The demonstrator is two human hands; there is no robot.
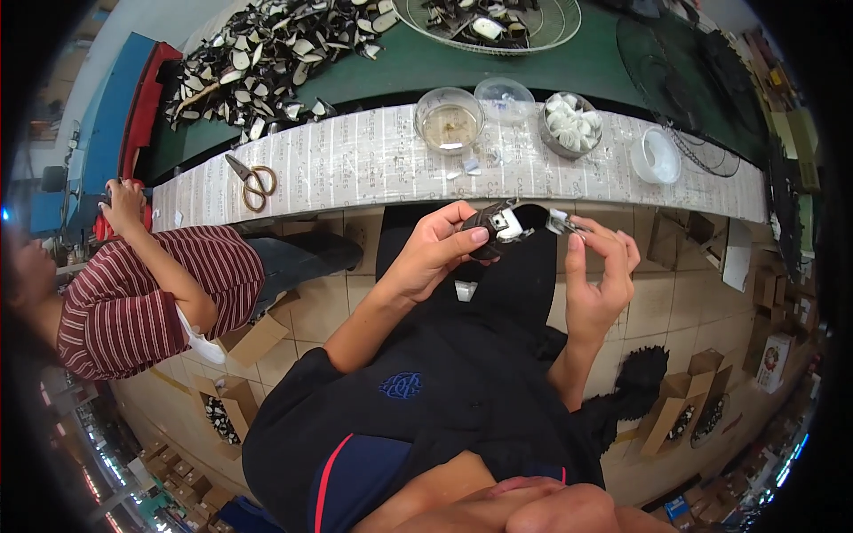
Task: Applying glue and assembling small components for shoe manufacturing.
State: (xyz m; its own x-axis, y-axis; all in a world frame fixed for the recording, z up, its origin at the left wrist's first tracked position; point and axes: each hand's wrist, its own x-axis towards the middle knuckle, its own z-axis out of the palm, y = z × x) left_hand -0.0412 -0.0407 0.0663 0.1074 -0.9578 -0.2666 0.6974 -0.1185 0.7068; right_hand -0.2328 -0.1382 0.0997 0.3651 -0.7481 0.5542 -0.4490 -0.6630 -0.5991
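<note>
Above my lap, near the table's front edge, my left hand is closed around a black strap piece with a white block and small metal parts at its end. The thumb presses on it from the near side. My right hand pinches a small metal clasp with a white bit on it, between thumb and fingers. A dark band seems to curve between the two hands, but it blends into my black trousers, so I cannot tell if the pieces are joined.
On the patterned table strip stand scissors, a clear dish of liquid, a bowl of white wads and a white cup. Behind lies a heap of black-and-white pieces. A person in a striped shirt works at left.
</note>
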